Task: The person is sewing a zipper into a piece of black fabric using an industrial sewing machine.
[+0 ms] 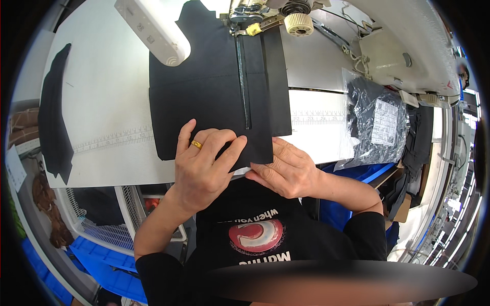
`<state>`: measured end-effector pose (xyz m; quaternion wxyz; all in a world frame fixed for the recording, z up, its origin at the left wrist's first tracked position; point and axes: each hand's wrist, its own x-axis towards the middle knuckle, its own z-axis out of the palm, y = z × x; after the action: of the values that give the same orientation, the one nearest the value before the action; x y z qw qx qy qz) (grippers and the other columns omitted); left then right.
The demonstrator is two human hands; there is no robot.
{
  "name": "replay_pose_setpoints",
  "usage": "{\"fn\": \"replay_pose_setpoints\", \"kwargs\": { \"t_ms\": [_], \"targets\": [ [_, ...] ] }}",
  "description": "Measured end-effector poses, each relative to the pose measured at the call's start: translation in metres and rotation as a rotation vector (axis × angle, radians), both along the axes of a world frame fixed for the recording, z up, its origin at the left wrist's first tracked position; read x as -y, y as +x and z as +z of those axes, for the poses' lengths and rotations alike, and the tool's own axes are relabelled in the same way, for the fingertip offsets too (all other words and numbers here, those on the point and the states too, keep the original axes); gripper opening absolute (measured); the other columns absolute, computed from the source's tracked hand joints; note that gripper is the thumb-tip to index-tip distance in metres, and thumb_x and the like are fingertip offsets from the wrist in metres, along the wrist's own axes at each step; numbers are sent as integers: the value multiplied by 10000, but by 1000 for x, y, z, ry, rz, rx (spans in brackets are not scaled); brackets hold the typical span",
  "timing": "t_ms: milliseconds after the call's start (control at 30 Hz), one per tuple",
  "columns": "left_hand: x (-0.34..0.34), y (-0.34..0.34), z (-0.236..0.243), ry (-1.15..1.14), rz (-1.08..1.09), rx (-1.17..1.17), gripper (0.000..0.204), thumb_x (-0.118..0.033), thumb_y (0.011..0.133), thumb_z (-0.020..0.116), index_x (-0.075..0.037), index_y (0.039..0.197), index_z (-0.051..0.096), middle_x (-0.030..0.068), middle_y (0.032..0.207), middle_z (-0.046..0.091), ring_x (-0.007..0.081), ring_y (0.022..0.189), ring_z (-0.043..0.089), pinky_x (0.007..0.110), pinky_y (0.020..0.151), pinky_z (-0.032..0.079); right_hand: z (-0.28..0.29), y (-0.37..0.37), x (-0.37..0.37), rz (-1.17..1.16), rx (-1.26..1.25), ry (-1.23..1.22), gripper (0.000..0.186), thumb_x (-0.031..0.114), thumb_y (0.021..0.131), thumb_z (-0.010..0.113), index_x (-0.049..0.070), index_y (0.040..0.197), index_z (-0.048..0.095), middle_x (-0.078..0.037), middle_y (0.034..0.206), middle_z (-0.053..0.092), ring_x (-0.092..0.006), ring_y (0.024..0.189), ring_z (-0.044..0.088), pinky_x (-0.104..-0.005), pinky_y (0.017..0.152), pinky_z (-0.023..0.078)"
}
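The black fabric panel [199, 97] lies flat on the white tabletop [112, 92], passing beneath the presser foot [234, 31], with most of it on the person's side of that foot. Its near edge meets the fingers: the left hand [204, 163] rests over that edge, digits spread apart; the right hand [288, 171] has its fingers close together at the near right corner, partly hidden, so I cannot tell whether they clamp it. The long axis points from the person toward the foot, as does the zipper [242, 81], its near end slanting slightly right of the foot.
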<state>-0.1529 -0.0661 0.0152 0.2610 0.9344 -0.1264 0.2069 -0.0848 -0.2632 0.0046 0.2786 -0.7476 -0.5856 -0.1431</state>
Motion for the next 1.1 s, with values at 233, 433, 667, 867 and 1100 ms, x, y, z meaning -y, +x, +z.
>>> {"fn": "replay_pose_setpoints", "kwargs": {
  "t_ms": [233,433,667,867,1100],
  "targets": [
    [0,3,2,4,-31,-11,355,-54,659,709,-48,1013,691,25,1050,633,175,883,629,493,1047,326,-2,-1,1,-10,-1,3,249,216,762,758,27,918,710,-124,875,683,-255,931,663,-394,894,544],
    [0,1,7,72,-53,-38,421,-124,628,755,-28,1032,685,43,1061,639,181,897,623,510,1048,330,7,1,6,33,-34,-12,250,206,754,756,28,922,704,-74,779,642,-242,857,654,-386,851,544],
    [5,-2,3,356,-70,72,612,-419,673,767,12,1096,665,87,1105,643,180,898,629,523,1057,305,34,42,7,2,-82,-61,376,123,707,711,7,1062,664,-87,1002,617,-226,951,585,-354,740,463],
    [0,1,9,236,-110,62,634,-555,763,669,28,1012,684,103,1027,652,192,847,604,510,1012,385,14,51,-7,102,-28,-103,402,91,726,644,-7,1115,655,-120,1195,599,-264,1042,575,-355,837,464],
    [-32,70,10,38,13,17,227,-175,807,717,-72,1007,688,11,1091,654,179,987,623,532,1015,340,17,49,-4,105,-49,-189,423,115,744,669,7,1152,644,-106,1220,595,-255,1066,569,-365,859,461]
  ]
}}
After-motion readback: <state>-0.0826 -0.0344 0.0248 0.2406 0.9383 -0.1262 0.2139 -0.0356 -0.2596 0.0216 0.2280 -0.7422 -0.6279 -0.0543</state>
